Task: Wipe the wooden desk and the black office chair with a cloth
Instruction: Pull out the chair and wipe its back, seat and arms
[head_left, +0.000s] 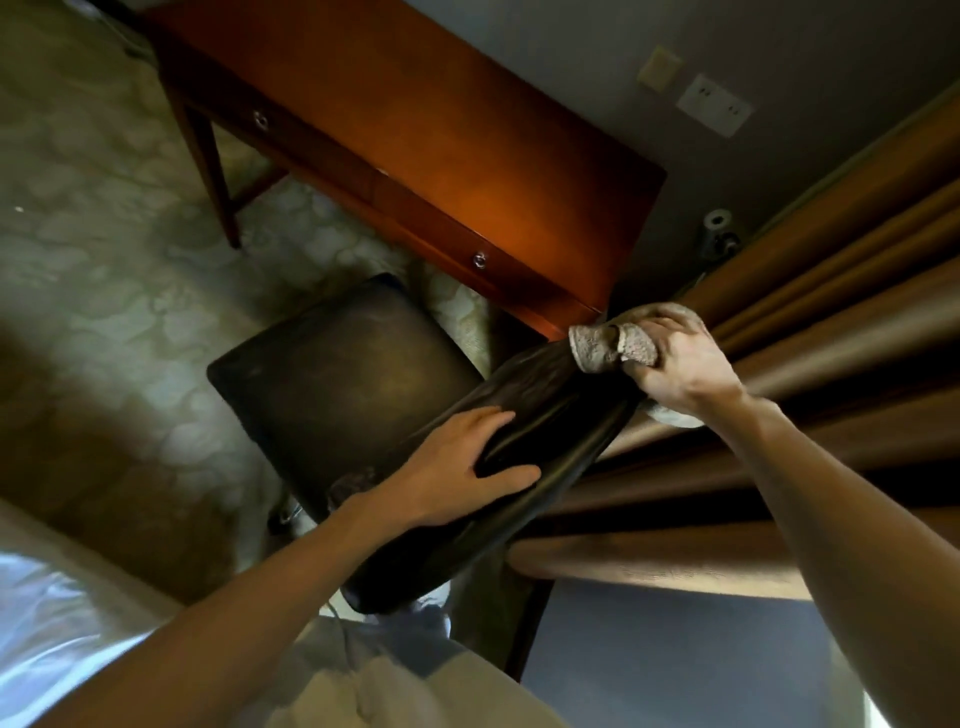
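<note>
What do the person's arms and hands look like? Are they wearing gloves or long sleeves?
No gloves and no long sleeves. The left hand and the right hand are bare, and no rings show on them. The left forearm and the right forearm are bare too, as far as the picture shows them. There is no watch or bracelet on either wrist.

Worn on the head, wide-angle. Looks steeply down and forward, frame tilted; close above the chair (337, 374), farther from the surface (467, 130) and carpet (93, 234).
</note>
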